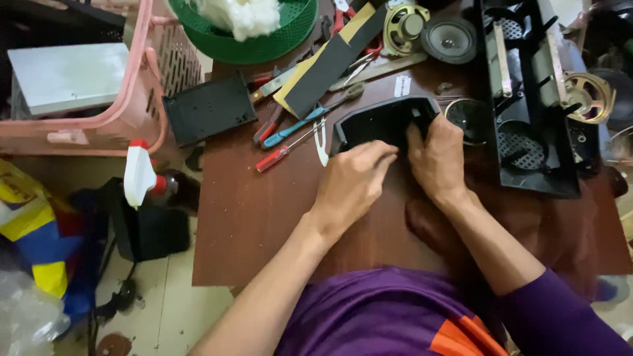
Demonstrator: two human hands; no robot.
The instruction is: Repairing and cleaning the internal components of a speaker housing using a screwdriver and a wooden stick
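Working on black housing (382,122): right hand (435,158) gripping its edge, left hand (353,184) curled, fingertips pinching at its near rim. Next move likely needs screwdriver (280,153), left of hands.

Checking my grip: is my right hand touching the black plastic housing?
Touching. Head view shows the right hand gripping the black plastic housing at its right edge.

dim, warm indoor light, soft shadows, mild blur, wide-angle bending toward the edges.

Brown table (250,217); screwdrivers (280,155), black casing (382,122), speaker frame (527,99) on it
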